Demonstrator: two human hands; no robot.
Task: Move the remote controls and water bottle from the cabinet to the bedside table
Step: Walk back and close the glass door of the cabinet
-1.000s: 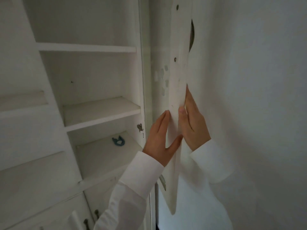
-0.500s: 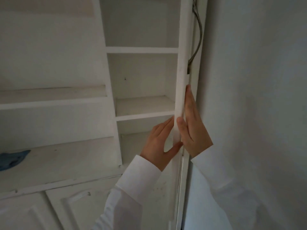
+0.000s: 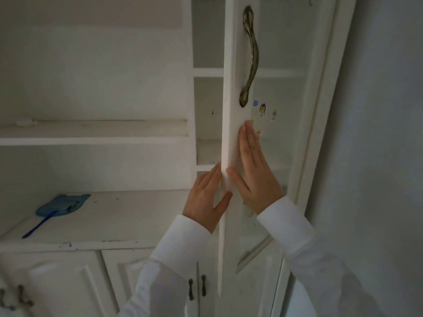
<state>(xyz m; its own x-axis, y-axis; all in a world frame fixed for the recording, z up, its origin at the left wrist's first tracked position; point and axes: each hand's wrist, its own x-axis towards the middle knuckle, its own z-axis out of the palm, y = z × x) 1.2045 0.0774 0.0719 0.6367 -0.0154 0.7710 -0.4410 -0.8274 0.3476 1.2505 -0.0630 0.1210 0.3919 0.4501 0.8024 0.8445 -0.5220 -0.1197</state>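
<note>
No remote controls or water bottle in view anywhere on the cabinet (image 3: 96,133) shelves; position relative to either hand cannot be told. Left hand (image 3: 207,200) flat, fingers spread wide against the edge of the cabinet door (image 3: 230,88); right hand (image 3: 256,175) open and pressed flat on its face, holding nothing. Probably light, rigid remotes, best gripped around the middle; bottle likely smooth, best taken around its body.
</note>
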